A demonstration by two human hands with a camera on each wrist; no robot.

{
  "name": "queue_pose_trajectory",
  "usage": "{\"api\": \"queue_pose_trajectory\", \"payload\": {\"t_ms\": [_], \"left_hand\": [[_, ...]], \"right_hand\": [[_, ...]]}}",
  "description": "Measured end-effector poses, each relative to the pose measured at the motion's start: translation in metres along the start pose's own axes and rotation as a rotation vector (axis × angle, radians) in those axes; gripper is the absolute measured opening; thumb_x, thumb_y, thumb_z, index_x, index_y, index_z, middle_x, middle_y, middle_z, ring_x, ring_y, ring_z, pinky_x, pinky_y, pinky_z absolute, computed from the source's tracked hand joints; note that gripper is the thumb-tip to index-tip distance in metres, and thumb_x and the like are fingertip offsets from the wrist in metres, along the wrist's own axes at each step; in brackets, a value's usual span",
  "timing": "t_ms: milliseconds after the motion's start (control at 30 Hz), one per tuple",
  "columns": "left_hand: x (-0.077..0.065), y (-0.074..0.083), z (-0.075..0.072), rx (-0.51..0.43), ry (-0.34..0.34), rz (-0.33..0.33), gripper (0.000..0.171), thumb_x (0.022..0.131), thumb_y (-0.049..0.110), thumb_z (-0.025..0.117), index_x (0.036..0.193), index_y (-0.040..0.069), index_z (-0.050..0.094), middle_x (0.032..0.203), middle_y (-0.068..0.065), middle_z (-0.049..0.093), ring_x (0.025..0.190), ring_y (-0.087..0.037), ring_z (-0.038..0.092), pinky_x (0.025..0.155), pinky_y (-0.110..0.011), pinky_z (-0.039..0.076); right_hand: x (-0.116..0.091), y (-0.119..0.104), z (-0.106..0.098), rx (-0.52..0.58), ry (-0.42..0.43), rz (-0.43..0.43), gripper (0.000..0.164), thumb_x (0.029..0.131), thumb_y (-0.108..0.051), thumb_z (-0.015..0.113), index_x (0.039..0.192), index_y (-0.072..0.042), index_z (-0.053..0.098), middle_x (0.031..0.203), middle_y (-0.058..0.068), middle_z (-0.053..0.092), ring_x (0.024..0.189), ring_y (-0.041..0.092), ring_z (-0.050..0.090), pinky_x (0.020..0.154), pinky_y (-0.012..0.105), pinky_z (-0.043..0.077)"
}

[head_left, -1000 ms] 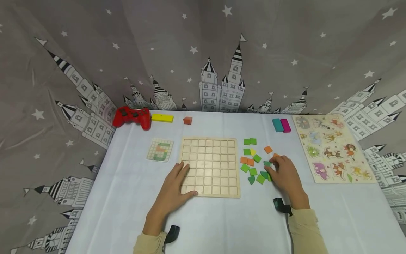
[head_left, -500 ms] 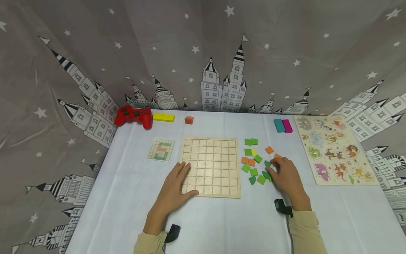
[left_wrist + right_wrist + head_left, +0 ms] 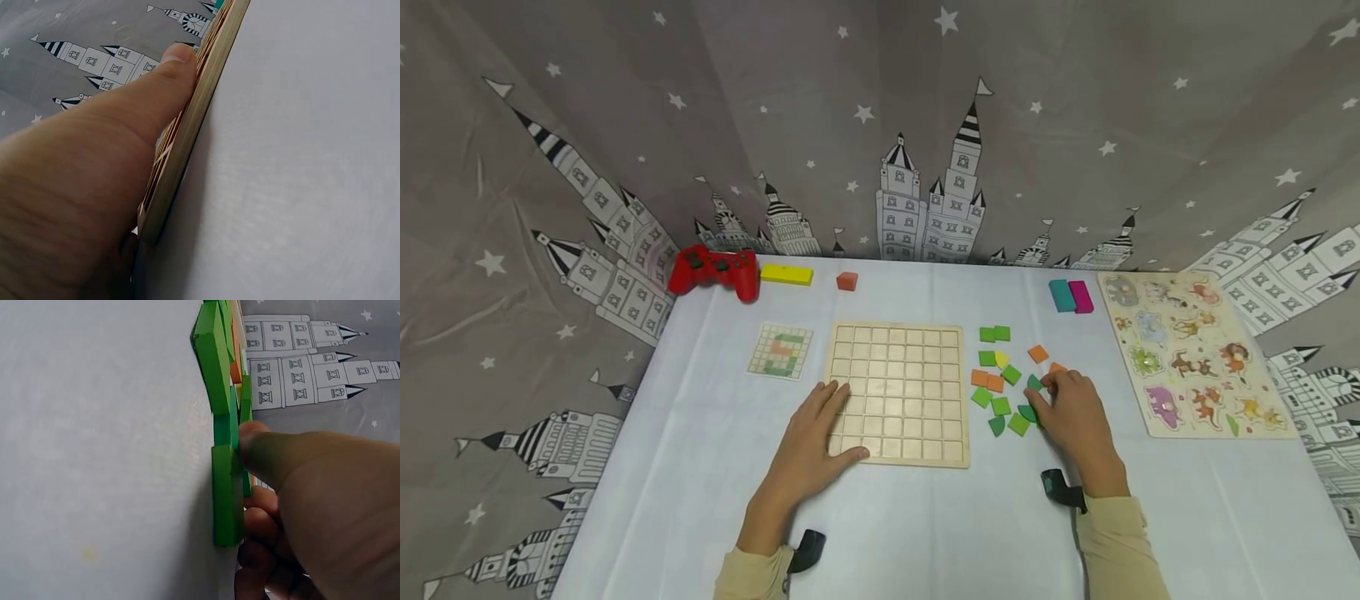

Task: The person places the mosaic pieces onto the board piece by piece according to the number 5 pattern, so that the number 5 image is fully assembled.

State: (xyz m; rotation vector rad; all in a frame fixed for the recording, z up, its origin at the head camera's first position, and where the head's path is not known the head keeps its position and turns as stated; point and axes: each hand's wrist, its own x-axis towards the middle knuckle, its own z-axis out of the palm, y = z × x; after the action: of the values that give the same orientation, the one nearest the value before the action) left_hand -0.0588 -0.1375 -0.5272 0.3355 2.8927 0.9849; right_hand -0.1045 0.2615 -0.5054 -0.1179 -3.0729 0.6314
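Note:
In the head view my left hand (image 3: pixel 811 437) rests with straight fingers over the left side of the wooden grid board (image 3: pixel 951 392). Its thumb lies along the board's front edge; the left wrist view shows the thumb against the wooden rim (image 3: pixel 187 134). To the right of the board, my right hand (image 3: pixel 1077 414) pinches a dark green rounded tile (image 3: pixel 1034 382) between thumb and index finger. Another dark green tile (image 3: pixel 1027 413) and a light green square tile (image 3: pixel 1018 425) lie close by. The right wrist view has a green tile (image 3: pixel 226 500) standing out just below the thumb.
Orange tiles (image 3: pixel 980 377), green tiles (image 3: pixel 987 334) and a yellow tile (image 3: pixel 1002 359) lie scattered beside the board. A pattern card (image 3: pixel 760 367) is at left. Along the back are a red game controller (image 3: pixel 715 271), yellow block (image 3: pixel 786 274) and small blocks. An animal puzzle (image 3: pixel 1157 371) lies right.
The right hand's fingers have shifted slightly around the dark green tile, which has turned a little. The left hand stays at the board.

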Motion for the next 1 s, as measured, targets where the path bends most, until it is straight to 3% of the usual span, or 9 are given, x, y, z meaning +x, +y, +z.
{"api": "queue_pose_trajectory", "payload": {"t_ms": [200,400,733,1000], "left_hand": [[0.001,0.001,0.0,-0.005,0.007,0.012,0.101,0.081,0.052,0.082,0.161,0.02,0.032,0.167,-0.01,0.031,0.158,-0.035,0.021,0.123,-0.063,0.026],[0.001,0.001,-0.001,0.003,0.007,0.016,0.1,0.081,0.052,0.082,0.161,0.019,0.033,0.166,-0.01,0.033,0.157,-0.035,0.022,0.123,-0.062,0.026],[-0.004,-0.004,-0.002,-0.018,0.029,0.0,0.097,0.082,0.051,0.081,0.161,0.02,0.034,0.166,-0.01,0.033,0.157,-0.035,0.022,0.121,-0.065,0.026],[0.0,-0.003,0.001,-0.014,0.029,0.021,0.095,0.082,0.05,0.081,0.16,0.02,0.036,0.165,-0.008,0.035,0.157,-0.034,0.023,0.122,-0.063,0.027]], "right_hand": [[0.0,0.003,-0.002,0.032,-0.015,-0.011,0.041,0.094,-0.029,0.074,0.119,0.002,0.063,0.099,0.017,0.059,0.091,0.031,0.05,0.079,0.045,0.047],[0.0,0.006,-0.009,0.071,-0.081,-0.073,0.046,0.095,-0.017,0.072,0.138,-0.003,0.061,0.113,0.019,0.062,0.095,0.031,0.052,0.084,0.048,0.046],[0.012,0.009,-0.007,0.058,-0.144,-0.131,0.04,0.095,-0.02,0.072,0.132,-0.006,0.063,0.11,0.014,0.06,0.096,0.027,0.051,0.086,0.046,0.047],[0.008,0.014,-0.01,0.058,-0.146,-0.133,0.031,0.096,-0.021,0.072,0.12,-0.004,0.066,0.104,0.012,0.06,0.093,0.026,0.052,0.083,0.043,0.048]]}}
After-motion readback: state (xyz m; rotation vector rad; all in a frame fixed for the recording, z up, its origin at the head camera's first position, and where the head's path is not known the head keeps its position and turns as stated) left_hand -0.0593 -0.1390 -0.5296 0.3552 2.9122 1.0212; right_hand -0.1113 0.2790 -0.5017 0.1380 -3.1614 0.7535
